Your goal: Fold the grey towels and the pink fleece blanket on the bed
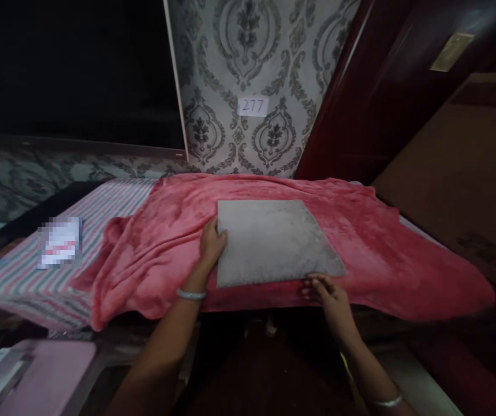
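Observation:
A grey folded cloth [273, 240] lies flat as a square on a pink fleece blanket [381, 248] spread over a table. My left hand [211, 242] rests at the cloth's left edge, fingers curled onto that edge. My right hand [323, 289] is at the cloth's near right corner, fingertips pinched on the front edge. Both wrists wear bangles.
A striped sheet [113, 199] covers the table's left part, with a small blurred card [60, 242] on it. Patterned wallpaper with a paper label reading 277 [253, 106] rises behind. A dark wooden door [386, 92] stands at right. Pink items [52, 375] sit low at left.

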`<state>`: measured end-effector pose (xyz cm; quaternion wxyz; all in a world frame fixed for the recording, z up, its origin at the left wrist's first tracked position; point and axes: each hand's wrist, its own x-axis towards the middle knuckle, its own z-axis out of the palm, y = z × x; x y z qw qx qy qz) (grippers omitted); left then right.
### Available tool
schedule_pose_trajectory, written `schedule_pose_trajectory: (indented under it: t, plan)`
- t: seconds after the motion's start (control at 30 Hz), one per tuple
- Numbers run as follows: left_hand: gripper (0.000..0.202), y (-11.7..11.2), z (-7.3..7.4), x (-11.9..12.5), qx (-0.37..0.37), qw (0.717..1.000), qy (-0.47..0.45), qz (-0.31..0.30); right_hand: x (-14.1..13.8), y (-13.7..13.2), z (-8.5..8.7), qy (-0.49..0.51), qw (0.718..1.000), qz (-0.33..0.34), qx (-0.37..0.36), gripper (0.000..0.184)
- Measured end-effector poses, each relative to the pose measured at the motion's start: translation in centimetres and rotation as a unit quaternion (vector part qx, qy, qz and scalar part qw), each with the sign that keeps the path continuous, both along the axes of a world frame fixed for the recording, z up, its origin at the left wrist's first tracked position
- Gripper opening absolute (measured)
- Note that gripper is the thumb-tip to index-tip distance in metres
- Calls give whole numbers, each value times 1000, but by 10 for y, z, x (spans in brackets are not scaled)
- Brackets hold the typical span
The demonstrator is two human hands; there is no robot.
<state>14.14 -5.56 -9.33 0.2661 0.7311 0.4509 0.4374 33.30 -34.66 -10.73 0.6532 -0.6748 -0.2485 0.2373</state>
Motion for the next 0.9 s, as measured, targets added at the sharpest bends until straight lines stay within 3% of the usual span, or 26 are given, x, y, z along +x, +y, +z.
schedule_pose_trajectory:
  t: [0.13,0.27,0.4,0.5,0.6,0.77,0.9]
  plan:
    - [56,10,-5,-3,-60,994,-93,-6,-9,-1,1,226,973,46,-1,54]
    - [64,14,-5,-7,-146,973,-178,-18,-10,1,2,301,952,34,50,47]
    - [80,8,7,-9,-264,928,-252,-74,-10,9,2,309,942,11,129,40]
    - [91,3,19,-7,-300,908,-271,-112,-11,23,1,322,932,-2,165,37]
    - [87,1,29,-4,-299,910,-256,-129,-12,40,2,325,933,10,155,33]
    - [79,-7,49,5,-271,925,-238,-120,1,62,19,285,946,-34,149,47]
    - [72,-49,61,5,-253,924,-242,-153,48,53,33,187,967,-73,158,47]
